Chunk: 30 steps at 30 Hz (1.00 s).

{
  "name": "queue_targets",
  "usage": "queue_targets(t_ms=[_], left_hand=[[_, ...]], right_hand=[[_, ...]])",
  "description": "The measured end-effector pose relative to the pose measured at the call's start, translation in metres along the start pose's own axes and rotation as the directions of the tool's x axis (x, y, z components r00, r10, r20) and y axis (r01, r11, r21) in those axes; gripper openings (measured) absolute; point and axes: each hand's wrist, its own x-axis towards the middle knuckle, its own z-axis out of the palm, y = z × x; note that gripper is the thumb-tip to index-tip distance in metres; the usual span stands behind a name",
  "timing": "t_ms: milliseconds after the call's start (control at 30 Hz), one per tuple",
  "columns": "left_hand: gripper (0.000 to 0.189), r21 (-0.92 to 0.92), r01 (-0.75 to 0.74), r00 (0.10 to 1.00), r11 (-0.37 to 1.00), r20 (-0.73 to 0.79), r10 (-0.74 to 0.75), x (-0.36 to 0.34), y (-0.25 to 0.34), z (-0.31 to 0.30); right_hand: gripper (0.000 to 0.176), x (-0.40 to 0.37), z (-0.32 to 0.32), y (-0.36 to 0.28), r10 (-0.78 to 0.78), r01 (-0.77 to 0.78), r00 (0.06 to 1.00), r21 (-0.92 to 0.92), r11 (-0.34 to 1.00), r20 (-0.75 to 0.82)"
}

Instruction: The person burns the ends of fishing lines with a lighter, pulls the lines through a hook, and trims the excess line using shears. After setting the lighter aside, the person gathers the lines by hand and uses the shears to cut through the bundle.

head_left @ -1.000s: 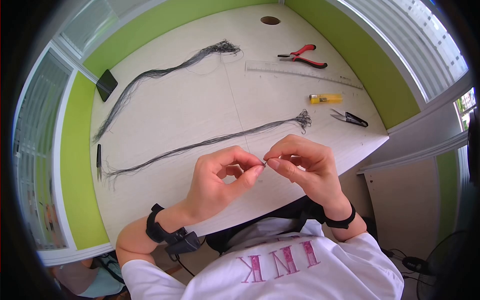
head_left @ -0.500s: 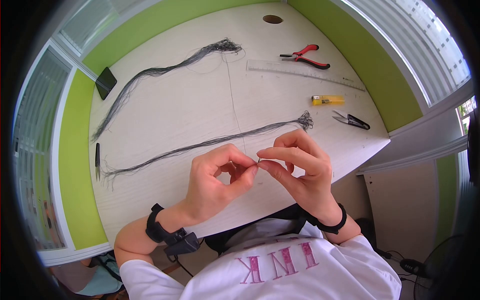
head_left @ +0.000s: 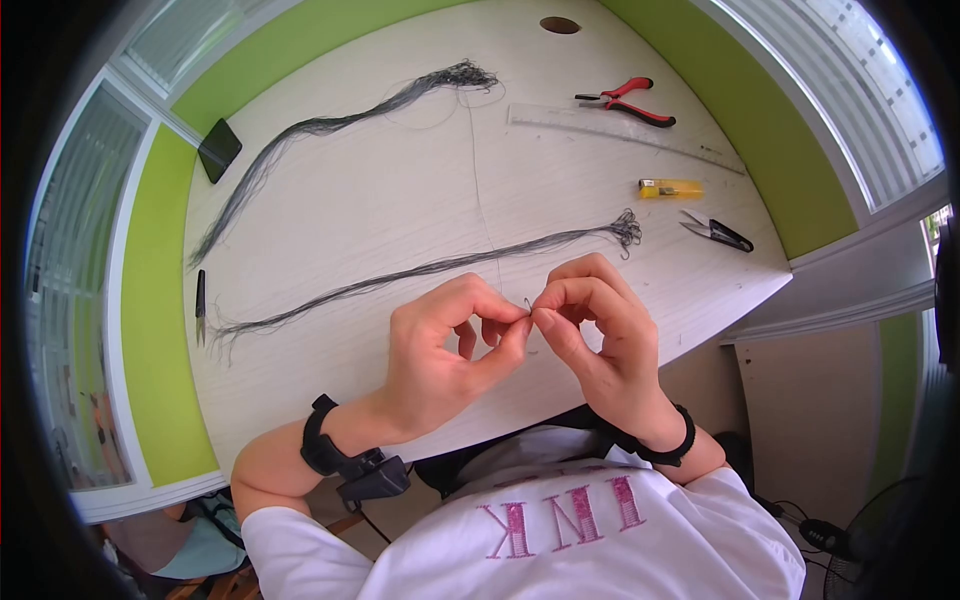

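My left hand (head_left: 440, 345) pinches a small fish hook (head_left: 527, 301) between thumb and forefinger, its bent end sticking up. Thumb and forefinger of my right hand (head_left: 608, 345) are pressed together right beside the hook; what they grip is too small to make out. A thin line (head_left: 478, 195) runs from the far bundle down across the table to behind my left fingers. Just beyond my hands lies a bundle of dark lines with hooks (head_left: 400, 272), its hooks clustered at the right end. A second, thicker bundle (head_left: 340, 122) curves across the far left.
On the right lie red-handled pliers (head_left: 632, 105), a clear ruler (head_left: 620, 132), a yellow lighter (head_left: 672, 189) and thread snips (head_left: 722, 233). At left are tweezers or a similar slim black-handled tool (head_left: 201, 305) and a dark flat object (head_left: 219, 151). Green panels (head_left: 790, 160) border the table (head_left: 290, 220).
My right fingers have closed from a wider spread into a pinch, and the hook's bend shows more clearly. The whole view has shifted slightly.
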Motion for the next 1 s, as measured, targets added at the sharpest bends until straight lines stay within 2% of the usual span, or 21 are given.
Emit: queue_targets(t_ms=[33, 100, 133, 167, 233, 267, 300, 333, 500, 700, 900, 967, 1000], left_hand=[[0.011, 0.025, -0.021, 1.0, 0.999, 0.011, 0.021, 0.0, 0.0, 0.001], [0.013, -0.017, 0.044, 0.999, 0.999, 0.003, -0.044, 0.0, 0.004, 0.002], [0.016, -0.059, 0.104, 0.994, 0.993, -0.004, -0.105, 0.001, 0.007, 0.002], [0.016, -0.065, 0.105, 0.994, 0.992, -0.005, -0.105, 0.001, 0.008, 0.001], [0.027, -0.295, 0.228, 0.972, 0.928, 0.013, -0.234, 0.003, 0.008, -0.001], [0.027, -0.306, 0.233, 0.97, 0.923, 0.008, -0.242, 0.004, 0.008, -0.002], [0.028, -0.323, 0.271, 0.962, 0.907, 0.096, -0.254, 0.006, 0.007, -0.004], [0.03, -0.334, 0.31, 0.948, 0.89, 0.183, -0.262, 0.008, 0.005, -0.005], [0.022, -0.198, 0.214, 0.969, 0.957, 0.165, -0.182, 0.005, 0.001, -0.005], [0.015, -0.254, 0.268, 0.961, 0.929, 0.139, -0.24, 0.006, 0.001, -0.004], [0.008, -0.433, 0.356, 0.934, 0.828, 0.195, -0.3, 0.009, -0.001, -0.006], [0.01, -0.457, 0.459, 0.888, 0.762, 0.231, -0.397, 0.01, -0.001, -0.007], [0.01, -0.455, 0.46, 0.888, 0.763, 0.233, -0.397, 0.011, -0.001, -0.007]], right_hand=[[0.01, 0.0, 0.0, 0.001, 0.004, -0.004, 1.0, 0.001, 1.0, 0.0], [0.005, 0.0, -0.002, 0.002, 0.097, -0.094, 0.995, 0.19, 0.977, -0.006], [0.005, 0.001, -0.004, 0.002, 0.099, -0.096, 0.995, 0.189, 0.977, -0.006], [0.005, 0.003, -0.008, 0.001, 0.132, -0.138, 0.99, 0.213, 0.967, 0.043], [0.006, 0.005, -0.015, 0.0, 0.17, -0.19, 0.98, 0.218, 0.957, 0.106], [0.006, 0.005, -0.017, 0.0, 0.197, -0.228, 0.968, 0.218, 0.949, 0.155], [0.007, 0.005, -0.018, 0.001, 0.221, -0.264, 0.954, 0.22, 0.939, 0.202], [0.007, 0.005, -0.018, 0.001, 0.228, -0.272, 0.951, 0.218, 0.937, 0.208], [0.007, 0.005, -0.017, 0.001, 0.191, -0.221, 0.963, 0.153, 0.963, 0.189], [0.008, 0.004, -0.016, 0.003, 0.221, -0.249, 0.959, 0.153, 0.956, 0.179], [0.009, 0.003, -0.017, 0.005, 0.236, -0.265, 0.958, 0.191, 0.945, 0.161], [0.009, 0.003, -0.015, 0.006, 0.235, -0.262, 0.96, 0.205, 0.943, 0.15], [0.009, 0.003, -0.014, 0.006, 0.233, -0.26, 0.962, 0.218, 0.941, 0.144]])
